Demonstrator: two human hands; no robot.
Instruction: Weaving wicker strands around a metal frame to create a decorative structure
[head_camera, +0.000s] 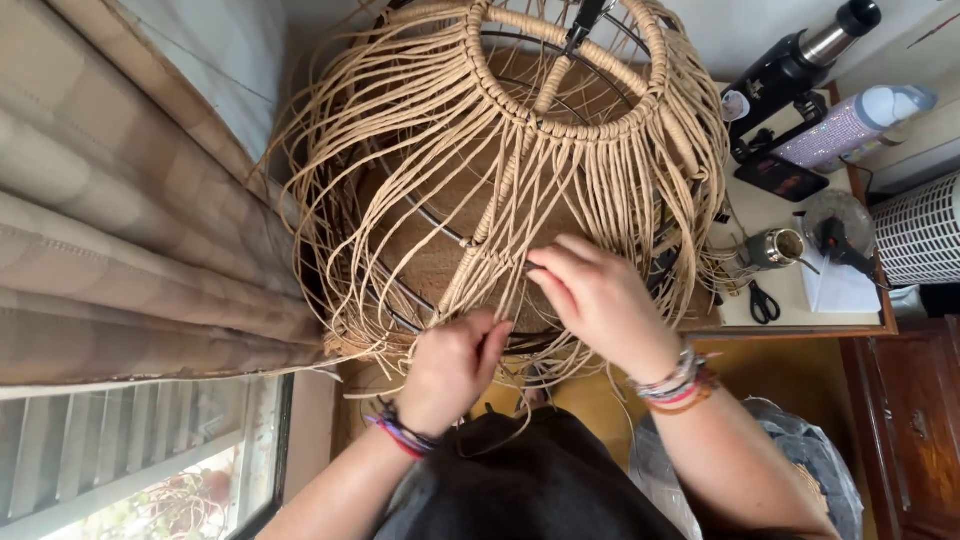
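Both hands knotting cord on a wire lampshade frame

While the woven frame (510, 170) fills the middle of the head view, both hands work at its lower part, close to the person's body. Left hand (452, 368) is curled, fingers pressed together around a few tan cords (420, 200) near the bottom ring; exact grip is partly hidden by the knuckles. Right hand (598, 300) sits just beside it, higher, thumb and forefinger pinching 1 or 2 strands against a dark wire rib (430, 215). Both wrists carry bead bracelets (678, 382).

Handling, as a judgement: the frame looks light but bulky, its thin metal ribs stiff. The cord looks soft, pliable and a bit fibrous, so likely not slippery; loose ends hang free and would tangle easily. Best hold is on single strands close to the knot, or on a rib or the wrapped top ring (560, 60) to steady the whole piece, never on the loose fringe.

Curtain (130, 230) hangs at the left, a window (140, 470) below it. On the tabletop (770, 215), at the right: black scissors (764, 302) near its front edge, a small metal cup (778, 248), a glue gun (838, 245) on paper, 2 bottles (830, 70) toward the back edge. White ribbed heater (920, 235) stands beyond the right edge.
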